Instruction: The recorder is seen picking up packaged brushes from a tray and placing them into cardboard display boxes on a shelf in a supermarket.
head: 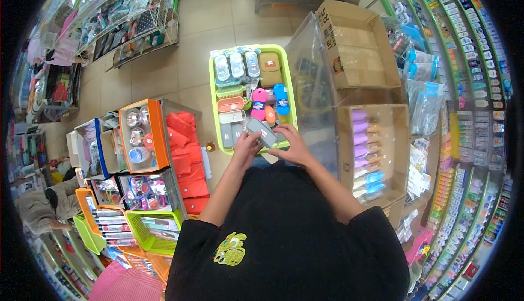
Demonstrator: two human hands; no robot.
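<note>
A grey case with a white sticker [264, 132] is held over the near end of a lime-green plastic basket [213, 92]. My left hand [246, 147] grips its left end, and my right hand [292, 143] has thumb and fingers around its right end. Inside the basket lie more grey cases [226, 134], a white case [231, 116], an orange case [230, 104] and a green case [230, 91]. Pink [259, 103] and blue [281, 98] items lie towards the right. At the far end are clear-wrapped packs [236, 66] beside a brown case [270, 69].
Red packets [188, 170] and boxes of small goods [143, 137] stand at left. Cardboard boxes [360, 43] and a plastic-covered stand [313, 88] rise at right, before stocked shelves [470, 55]. A person [49, 204] bends at the far left. Tiled floor [204, 26] shows beyond the basket.
</note>
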